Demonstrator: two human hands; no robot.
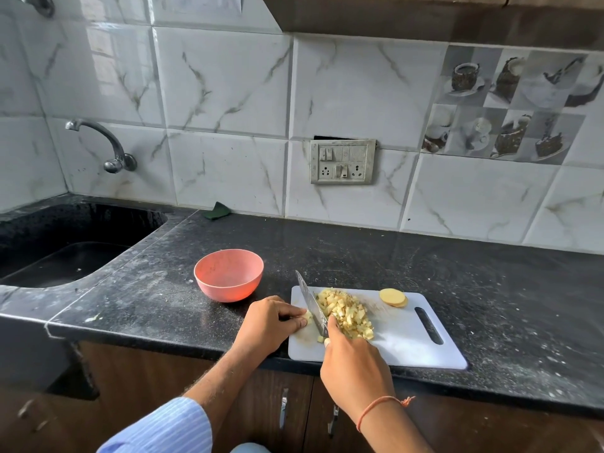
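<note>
A white cutting board [402,341] lies at the front edge of the black counter. On it sits a heap of small diced potato cubes [346,313] and, further back, two round potato slices [393,297]. My right hand [354,364] grips the handle of a knife [310,300], index finger along the blade's back, the blade down on the board left of the heap. My left hand [269,325] holds a small potato piece [308,317] against the blade's left side with curled fingers.
An empty pink bowl [228,274] stands just behind and left of the board. A black sink [65,253] with a wall tap [108,145] fills the left. A green scrub pad [215,211] lies by the wall. A socket plate [342,161] is on the tiles.
</note>
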